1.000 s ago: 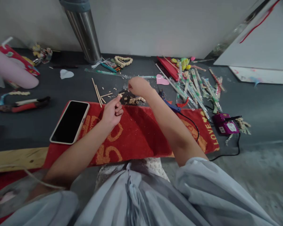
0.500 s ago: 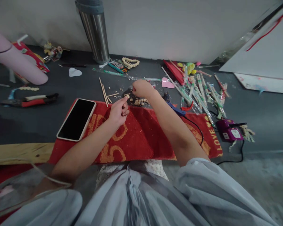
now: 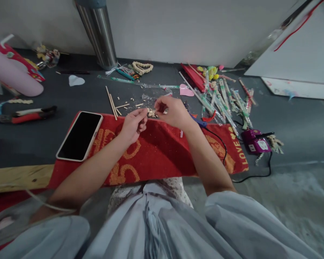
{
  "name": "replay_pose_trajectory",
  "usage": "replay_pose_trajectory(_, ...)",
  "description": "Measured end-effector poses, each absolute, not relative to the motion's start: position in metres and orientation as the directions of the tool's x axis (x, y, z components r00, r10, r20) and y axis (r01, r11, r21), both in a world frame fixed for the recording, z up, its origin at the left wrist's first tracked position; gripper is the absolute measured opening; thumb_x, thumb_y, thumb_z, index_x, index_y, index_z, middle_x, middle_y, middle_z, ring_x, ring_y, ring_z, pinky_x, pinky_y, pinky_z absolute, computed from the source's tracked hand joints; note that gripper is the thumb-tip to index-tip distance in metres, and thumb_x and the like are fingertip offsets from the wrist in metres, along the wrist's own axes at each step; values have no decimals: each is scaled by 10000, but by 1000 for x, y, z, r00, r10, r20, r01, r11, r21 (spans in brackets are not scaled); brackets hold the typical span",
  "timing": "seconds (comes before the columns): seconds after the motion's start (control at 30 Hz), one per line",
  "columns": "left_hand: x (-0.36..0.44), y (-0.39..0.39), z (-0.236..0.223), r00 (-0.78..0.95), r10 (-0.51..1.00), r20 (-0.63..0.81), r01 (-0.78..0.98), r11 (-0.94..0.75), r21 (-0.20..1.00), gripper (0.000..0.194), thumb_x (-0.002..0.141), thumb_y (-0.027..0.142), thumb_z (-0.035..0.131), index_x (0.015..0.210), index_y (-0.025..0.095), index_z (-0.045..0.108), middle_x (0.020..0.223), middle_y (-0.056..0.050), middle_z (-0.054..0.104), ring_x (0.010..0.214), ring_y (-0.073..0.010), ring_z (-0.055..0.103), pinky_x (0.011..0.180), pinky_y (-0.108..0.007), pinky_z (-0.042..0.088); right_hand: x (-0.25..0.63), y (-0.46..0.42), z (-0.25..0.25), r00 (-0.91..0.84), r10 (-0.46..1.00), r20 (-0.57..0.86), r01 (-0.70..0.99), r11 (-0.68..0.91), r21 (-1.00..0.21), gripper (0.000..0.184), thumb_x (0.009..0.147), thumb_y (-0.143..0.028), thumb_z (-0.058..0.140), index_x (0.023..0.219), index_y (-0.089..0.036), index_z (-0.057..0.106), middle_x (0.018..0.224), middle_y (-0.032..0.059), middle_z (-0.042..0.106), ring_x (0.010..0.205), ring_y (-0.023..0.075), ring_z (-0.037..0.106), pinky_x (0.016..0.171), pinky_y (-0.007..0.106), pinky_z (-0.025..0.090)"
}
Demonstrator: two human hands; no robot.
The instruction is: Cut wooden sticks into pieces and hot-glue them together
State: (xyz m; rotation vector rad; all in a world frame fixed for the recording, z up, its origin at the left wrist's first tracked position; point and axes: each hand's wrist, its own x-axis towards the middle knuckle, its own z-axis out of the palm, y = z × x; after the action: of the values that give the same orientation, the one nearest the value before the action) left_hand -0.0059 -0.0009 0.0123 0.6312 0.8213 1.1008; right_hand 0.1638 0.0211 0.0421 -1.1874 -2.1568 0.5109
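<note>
My left hand [image 3: 135, 125] is closed over the far edge of a red towel [image 3: 162, 158], thumb and forefinger pinched together. In the earlier picture a small pale piece shows at these fingertips; now it is too small to make out. Just to the right, my right hand [image 3: 174, 112] hovers with curled fingers, thumb and fingertips close together; what they hold, if anything, is hidden. Between the two hands lies a pile of small pale wood-like bits [image 3: 151, 113] on the dark table. Thin wooden sticks [image 3: 112, 103] rest to the left of the pile.
A phone [image 3: 80, 136] lies on the towel's left end. Behind stand a steel flask [image 3: 98, 36] and a pink bottle [image 3: 13, 73]. Pliers [image 3: 29, 114] lie left. Wrapped sticks [image 3: 218, 97], a blue-handled corded tool [image 3: 201, 123] and a purple device [image 3: 255, 141] are on the right.
My right hand has come back from over the bits toward me and turned, its fingers now facing my left hand. My left hand stays pinched. The whole view has shifted slightly.
</note>
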Motion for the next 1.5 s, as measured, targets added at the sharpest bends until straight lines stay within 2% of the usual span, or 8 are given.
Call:
replay_pose_trajectory(0.17,1,-4,13,139,970,-200,-467,242,851,109,728,182,779,779,159,685,681,7,619,516,-52,504,407,-157,339,169,3,34,-340,865,369,609,502,-615,138,732,-109,503,841,-187,536,818,20,617,746,131,545,717,269,445)
replay_pose_trajectory(0.4,3,-5,12,144,974,-177,-398,221,891,179,659,222,832,764,164,699,670,12,610,592,-83,574,442,-174,391,167,-2,29,-305,871,386,585,491,-645,208,737,-65,501,889,-206,507,850,14,621,786,137,565,763,287,469)
replay_pose_trajectory(0.73,2,-4,13,199,953,-227,-415,292,861,273,597,258,874,755,148,680,651,28,603,546,-71,556,408,-168,365,172,-5,27,-317,841,439,494,541,-680,178,767,-71,516,875,-209,483,836,1,596,767,118,568,745,265,478)
replay_pose_trajectory(1.07,4,-5,18,181,934,-307,-371,354,859,186,665,219,829,708,135,669,631,11,623,493,-63,558,381,-166,351,170,-7,28,-318,849,423,521,529,-670,147,793,-94,513,868,-218,494,869,9,602,795,125,565,774,284,484)
replay_pose_trajectory(1.5,2,-6,17,177,939,-295,-344,340,875,200,636,215,838,691,122,670,610,11,595,472,-59,525,369,-164,347,166,-6,24,-338,864,372,550,502,-667,166,802,-81,506,891,-220,492,879,10,616,807,129,579,766,278,487)
